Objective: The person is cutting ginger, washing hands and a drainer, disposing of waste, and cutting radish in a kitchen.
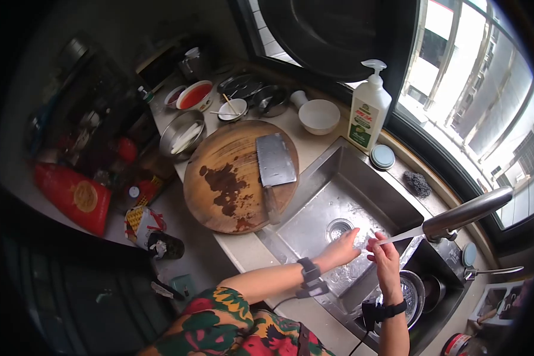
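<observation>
Print shows on a few items, but almost none of it can be read.

The white pump bottle [366,113] beside the sink carries a green-and-white label with a red brand word across its middle, too small and blurred to spell out. The red packet [74,199] on the counter at the left bears a round gold emblem whose characters cannot be made out. A small red-and-yellow wrapper [141,222] near it shows printing too, equally illegible. No numbers or signs are readable anywhere.

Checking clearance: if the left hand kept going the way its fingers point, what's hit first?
Likely the right hand: the left hand points toward it under the faucet stream, fingertips nearly touching. Depth is hard to judge from this view.
</observation>
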